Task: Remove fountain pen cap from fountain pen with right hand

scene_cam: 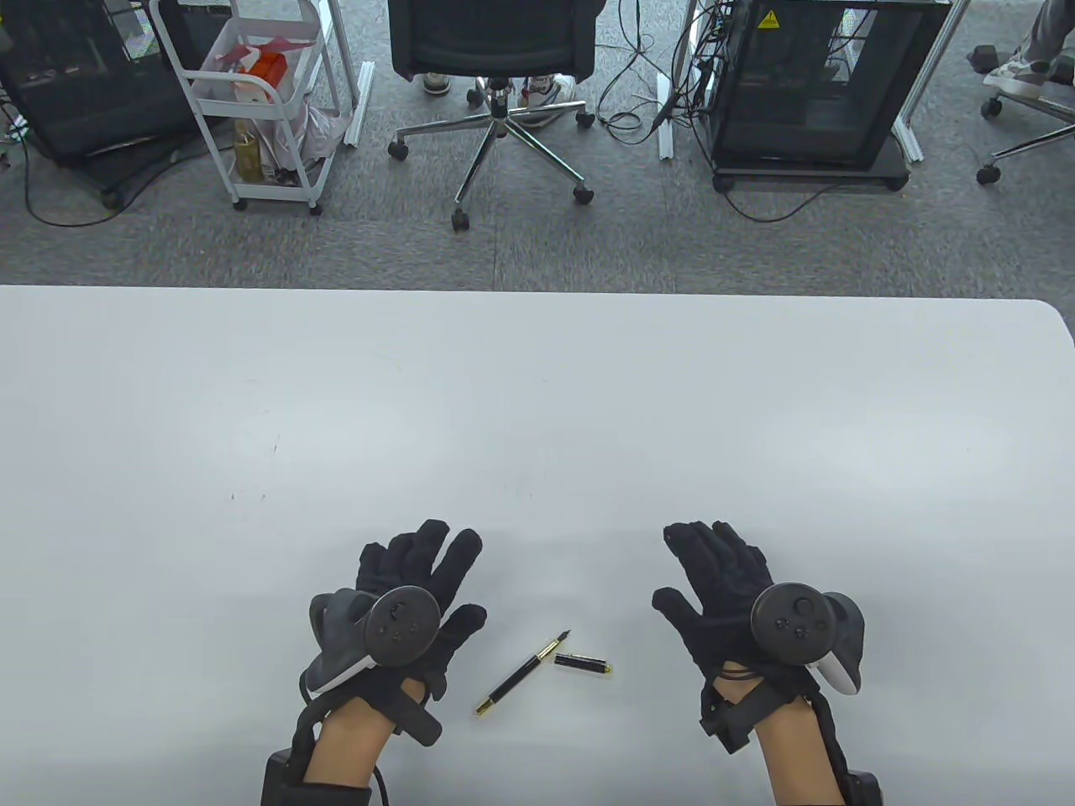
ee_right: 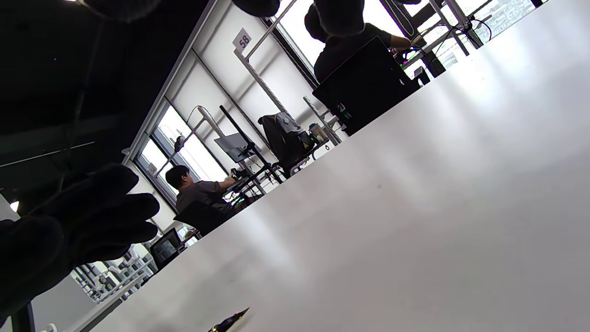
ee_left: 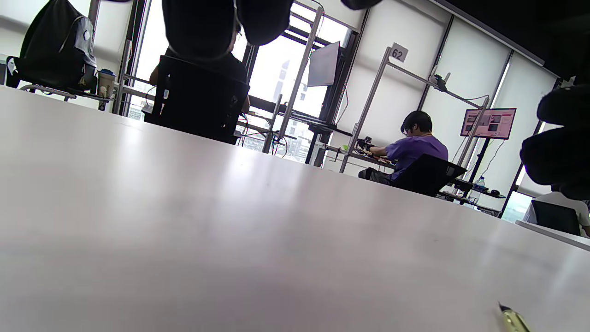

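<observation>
A black and gold fountain pen lies uncapped on the white table, nib pointing up and right. Its black cap lies apart, just right of the nib. My left hand rests flat and open left of the pen, holding nothing. My right hand rests flat and open right of the cap, holding nothing. The pen's nib tip shows at the bottom of the left wrist view and of the right wrist view.
The table's far edge runs across the table view. Beyond it stand an office chair, a white cart and a black cabinet on the floor.
</observation>
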Tool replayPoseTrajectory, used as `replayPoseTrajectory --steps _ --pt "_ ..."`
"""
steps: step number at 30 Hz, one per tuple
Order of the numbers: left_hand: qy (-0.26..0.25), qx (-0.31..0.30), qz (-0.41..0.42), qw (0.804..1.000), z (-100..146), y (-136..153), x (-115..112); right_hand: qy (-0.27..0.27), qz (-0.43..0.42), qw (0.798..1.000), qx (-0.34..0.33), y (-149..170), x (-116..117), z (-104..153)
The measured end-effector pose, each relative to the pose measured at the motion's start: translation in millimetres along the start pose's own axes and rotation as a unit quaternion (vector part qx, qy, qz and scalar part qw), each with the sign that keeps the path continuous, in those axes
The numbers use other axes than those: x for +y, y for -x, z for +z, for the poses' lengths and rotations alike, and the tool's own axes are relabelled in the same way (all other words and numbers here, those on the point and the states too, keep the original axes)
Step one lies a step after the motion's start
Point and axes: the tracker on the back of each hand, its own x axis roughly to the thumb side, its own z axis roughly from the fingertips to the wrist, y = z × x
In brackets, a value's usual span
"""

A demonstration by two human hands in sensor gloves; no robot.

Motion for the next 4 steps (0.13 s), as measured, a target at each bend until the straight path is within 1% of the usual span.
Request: replayPoseTrajectory --steps 4 --pt "0.007 -0.001 -0.002 1.000 -0.1 -0.1 -1.0 0.000 -0.002 1.000 0.000 -0.2 0.7 -0.4"
